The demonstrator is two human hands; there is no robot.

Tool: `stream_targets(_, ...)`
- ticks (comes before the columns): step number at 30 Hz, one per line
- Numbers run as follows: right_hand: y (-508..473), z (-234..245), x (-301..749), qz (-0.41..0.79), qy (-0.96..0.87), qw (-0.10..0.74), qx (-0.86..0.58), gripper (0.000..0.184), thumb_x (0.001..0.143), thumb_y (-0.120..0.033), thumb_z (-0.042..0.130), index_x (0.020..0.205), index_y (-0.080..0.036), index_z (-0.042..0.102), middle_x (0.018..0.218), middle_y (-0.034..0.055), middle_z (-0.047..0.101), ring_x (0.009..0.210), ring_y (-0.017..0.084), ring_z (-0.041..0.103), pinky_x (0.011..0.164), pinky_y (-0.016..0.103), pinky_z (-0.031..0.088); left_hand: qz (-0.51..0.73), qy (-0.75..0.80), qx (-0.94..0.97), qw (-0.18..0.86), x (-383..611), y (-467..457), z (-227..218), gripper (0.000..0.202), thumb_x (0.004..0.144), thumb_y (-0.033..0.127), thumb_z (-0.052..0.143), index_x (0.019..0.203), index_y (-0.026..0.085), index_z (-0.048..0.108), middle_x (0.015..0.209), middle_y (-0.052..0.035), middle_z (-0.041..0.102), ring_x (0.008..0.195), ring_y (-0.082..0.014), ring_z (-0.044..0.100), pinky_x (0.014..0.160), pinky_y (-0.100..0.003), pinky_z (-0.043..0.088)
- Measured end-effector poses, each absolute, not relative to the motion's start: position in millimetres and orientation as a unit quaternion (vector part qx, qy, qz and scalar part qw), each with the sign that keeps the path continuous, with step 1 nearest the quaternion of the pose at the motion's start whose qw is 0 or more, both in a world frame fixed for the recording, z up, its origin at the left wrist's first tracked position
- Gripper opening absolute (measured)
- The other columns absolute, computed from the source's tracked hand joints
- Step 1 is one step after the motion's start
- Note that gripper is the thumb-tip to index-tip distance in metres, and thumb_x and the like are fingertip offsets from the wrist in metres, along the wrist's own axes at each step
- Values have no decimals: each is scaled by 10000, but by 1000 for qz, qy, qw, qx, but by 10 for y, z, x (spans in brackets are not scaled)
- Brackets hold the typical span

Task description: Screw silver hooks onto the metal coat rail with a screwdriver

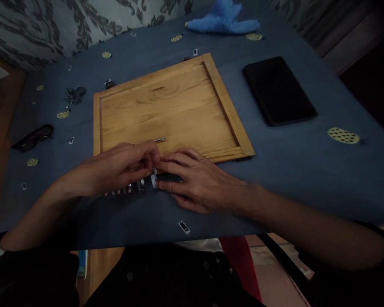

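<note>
A light wooden framed panel [166, 106] lies on the blue tablecloth in front of me. At its near edge my left hand [131, 164] is closed, thumb and fingers pinched together; what they hold is hidden. My right hand [200, 181] reaches in from the right, index finger and thumb at a small silvery metal piece [154, 178] by the panel's edge. Several similar metal pieces [141, 184] stand in a row, partly behind my left hand. A thin metal rod [160, 139] shows beyond the left knuckles, over the panel; its other end is hidden.
A black tablet [280, 91] lies to the right of the panel. Dark sunglasses [33, 137] and a dark tangled metal object [74, 94] are on the left. A small dark metal item [109, 83] touches the panel's far-left corner. A blue cloth [224, 19] lies by the wall.
</note>
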State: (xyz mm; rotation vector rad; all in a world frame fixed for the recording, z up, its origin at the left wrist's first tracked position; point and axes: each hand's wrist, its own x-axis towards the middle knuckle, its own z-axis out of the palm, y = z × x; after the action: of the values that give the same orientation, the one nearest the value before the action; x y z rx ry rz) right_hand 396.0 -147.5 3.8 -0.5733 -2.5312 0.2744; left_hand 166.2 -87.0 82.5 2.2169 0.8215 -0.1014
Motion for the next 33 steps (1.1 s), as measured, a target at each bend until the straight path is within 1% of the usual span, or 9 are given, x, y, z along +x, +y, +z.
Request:
stream_targets(3, -1473, 35, 3961, 99, -935, 266, -212, 309, 922, -222, 517, 1166, -179, 701, 1280, 159, 641, 1202, 309, 532, 976, 501, 427, -47, 322, 868, 375, 1652, -868, 825, 133, 968, 291, 542, 1075, 219, 568, 908, 11, 686, 802, -112, 648, 661, -198, 448)
stream_targets(14, -1473, 50, 3961, 102, -936, 261, -211, 306, 913, -219, 534, 1163, -169, 703, 1259, 163, 646, 1178, 318, 534, 971, 502, 416, -59, 316, 869, 377, 1680, -845, 836, 145, 956, 319, 531, 1040, 209, 575, 846, 25, 662, 735, -103, 619, 620, -208, 425)
stream_targets(20, -1472, 52, 3962, 99, -937, 262, -211, 306, 911, -221, 531, 1159, -168, 703, 1245, 163, 648, 1156, 317, 535, 961, 505, 423, -58, 329, 855, 397, 1676, -840, 834, 160, 954, 333, 535, 1052, 212, 573, 885, 8, 673, 792, -125, 642, 673, -239, 454)
stream_targets(24, -1477, 52, 3958, 99, -937, 259, -211, 309, 910, -224, 526, 1158, -168, 702, 1240, 163, 648, 1153, 318, 537, 965, 508, 423, -62, 329, 853, 401, 1674, -841, 823, 169, 954, 334, 534, 1055, 206, 575, 898, 1, 675, 801, -129, 642, 681, -246, 459)
stream_targets(29, -1474, 46, 3954, 96, -937, 262, -211, 308, 907, -230, 529, 1154, -169, 703, 1253, 166, 644, 1152, 324, 541, 951, 502, 425, -64, 329, 853, 400, 1674, -833, 813, 175, 952, 350, 537, 1042, 205, 576, 886, -1, 675, 781, -133, 636, 658, -250, 445)
stream_targets(33, -1470, 45, 3960, 96, -936, 267, -209, 314, 906, -230, 529, 1161, -166, 701, 1253, 168, 644, 1153, 324, 539, 958, 505, 418, -65, 335, 850, 402, 1667, -821, 808, 187, 948, 372, 546, 1032, 207, 573, 834, 9, 674, 737, -132, 632, 628, -251, 421)
